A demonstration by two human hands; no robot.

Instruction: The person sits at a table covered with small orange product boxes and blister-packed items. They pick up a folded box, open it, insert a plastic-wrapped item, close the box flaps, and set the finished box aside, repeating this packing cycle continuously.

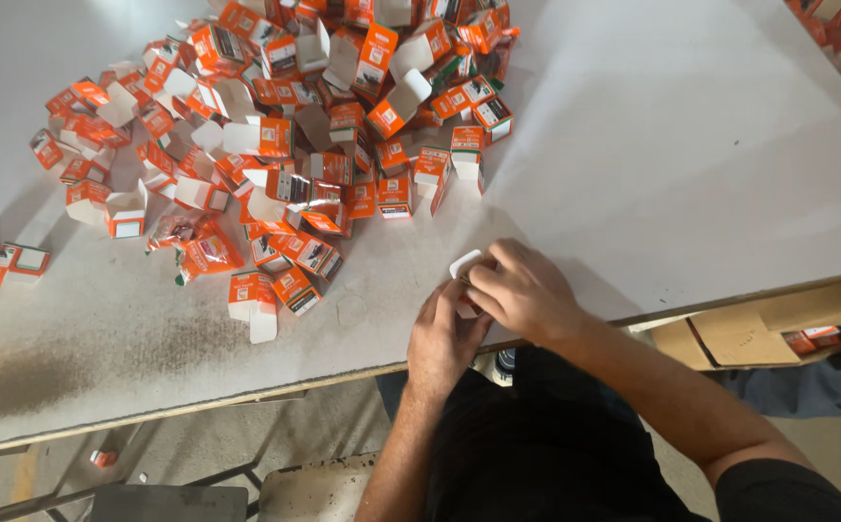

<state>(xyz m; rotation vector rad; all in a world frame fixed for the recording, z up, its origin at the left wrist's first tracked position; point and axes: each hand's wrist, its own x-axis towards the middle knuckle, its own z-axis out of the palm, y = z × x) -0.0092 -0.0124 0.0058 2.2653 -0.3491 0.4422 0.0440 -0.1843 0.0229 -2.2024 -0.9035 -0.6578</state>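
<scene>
Near the worktop (691, 174) front edge, both hands are gripping one small box (465, 263): left hand (444, 333) fingers closing underneath, right hand (527, 290) fingers pinching its white flap. Holding it steady probably helps.

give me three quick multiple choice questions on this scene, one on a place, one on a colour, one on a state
1. Where is the pile of small boxes?
A. on the floor
B. on the table's far left part
C. in a crate

2. What colours are the boxes mainly?
A. orange and white
B. blue and yellow
C. all black

3. What are the left hand and right hand doing?
A. resting apart
B. both on one small box
C. in pockets

Answers: B, the heap lies on the white table; A, orange panels with white flaps; B, the fingers of both close around it at the near edge.
</scene>
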